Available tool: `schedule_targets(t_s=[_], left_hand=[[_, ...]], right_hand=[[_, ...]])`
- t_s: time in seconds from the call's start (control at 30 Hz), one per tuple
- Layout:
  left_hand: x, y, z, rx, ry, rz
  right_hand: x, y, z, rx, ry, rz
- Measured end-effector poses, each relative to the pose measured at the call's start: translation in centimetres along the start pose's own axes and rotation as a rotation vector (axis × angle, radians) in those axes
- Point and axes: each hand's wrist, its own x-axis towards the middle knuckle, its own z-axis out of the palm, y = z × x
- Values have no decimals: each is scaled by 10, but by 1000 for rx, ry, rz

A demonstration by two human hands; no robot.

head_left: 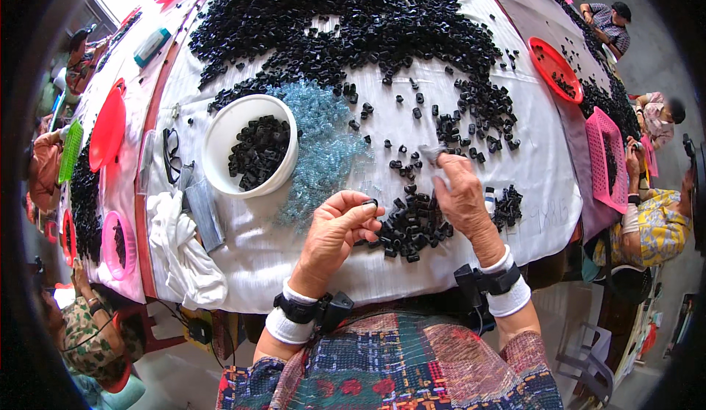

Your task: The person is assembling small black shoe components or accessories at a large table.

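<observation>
Right of the white bowl (215,149), the left hand (331,227) pinches a small black piece (371,202); farther right, the right hand (466,195) is blurred, its grip impossible to tell.

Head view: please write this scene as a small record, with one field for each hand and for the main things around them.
Left hand: pinches a black piece
Right hand: a blurred grey thing at its fingertips; grip unclear
Small pile: black pieces, between the hands
Bowl: white, round, holds black pieces
Blue pieces: clear, spread along the bowl's right side
Large heap: black pieces, beyond the bowl
Glasses: left of the bowl
</observation>
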Motion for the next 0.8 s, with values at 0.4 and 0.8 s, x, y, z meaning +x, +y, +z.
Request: schedule_targets(t_s=[0.4,0.8], left_hand=[[-1,-2,-1,-18,14,-21],[-1,-10,-12,-66,9,18]], right_hand=[[14,-13,0,191,13,85],[13,-29,7,211,-28,-17]])
